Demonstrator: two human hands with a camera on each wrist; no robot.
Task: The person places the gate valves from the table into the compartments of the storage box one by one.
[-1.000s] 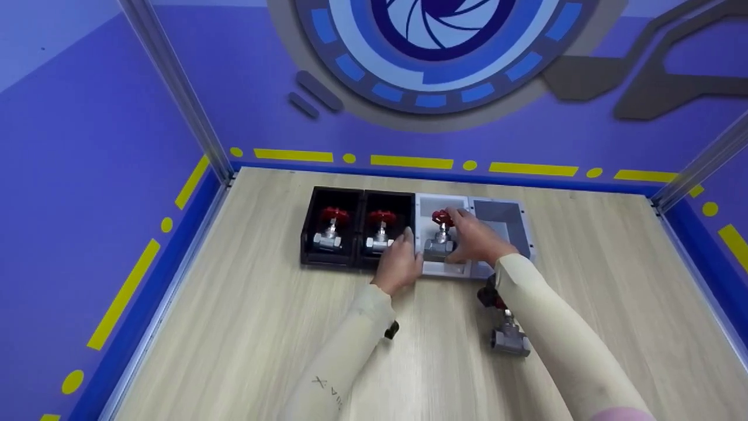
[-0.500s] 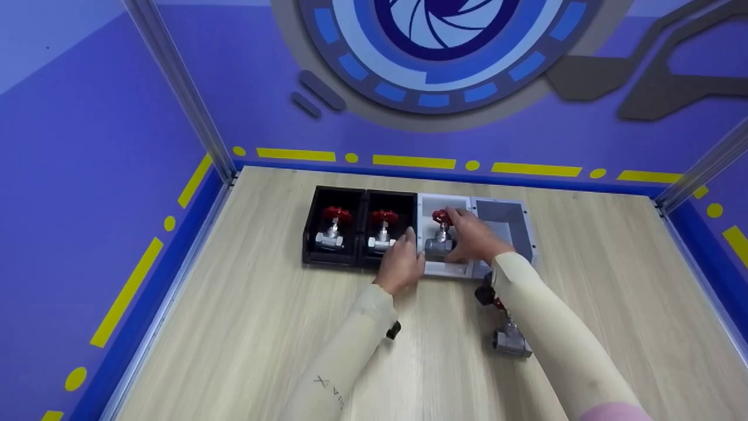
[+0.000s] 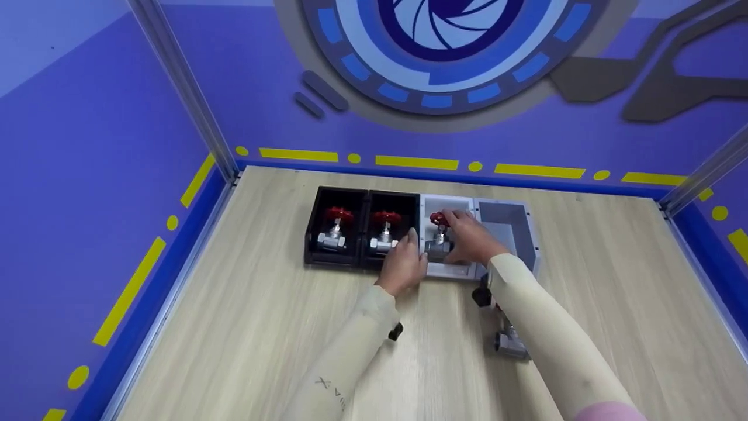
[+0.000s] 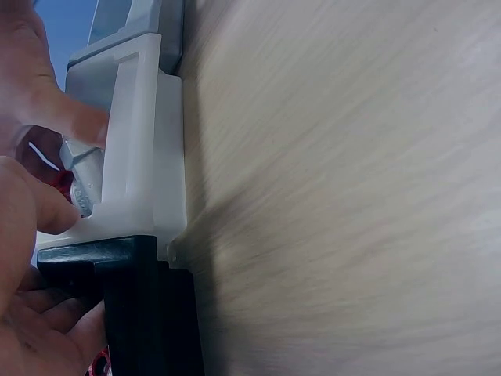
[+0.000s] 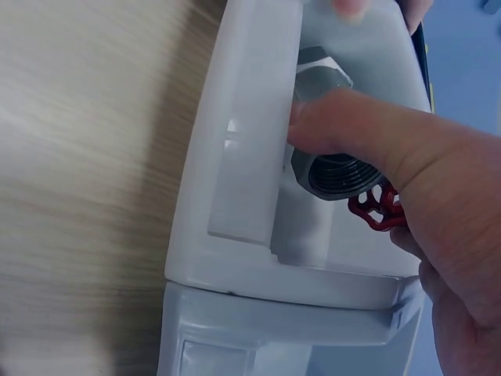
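Wooden table (image 3: 245,327) — right hand (image 3: 470,240) grips valve (image 3: 438,245).

The head view was evenly and brightly lit from above, with only soft, short shadows under the forearms on the pale wood-grain tabletop (image 3: 245,327) and slight softness overall. Both wrist views were sharp on the near white plastic bin (image 5: 250,157), while the tabletop streaked with blur and a dark shadow hugged the bin's base.

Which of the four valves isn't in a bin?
The valve on the table, near the person's right forearm. The other three stand in bins: two in the black bins, one in the white bin, held by the right hand.
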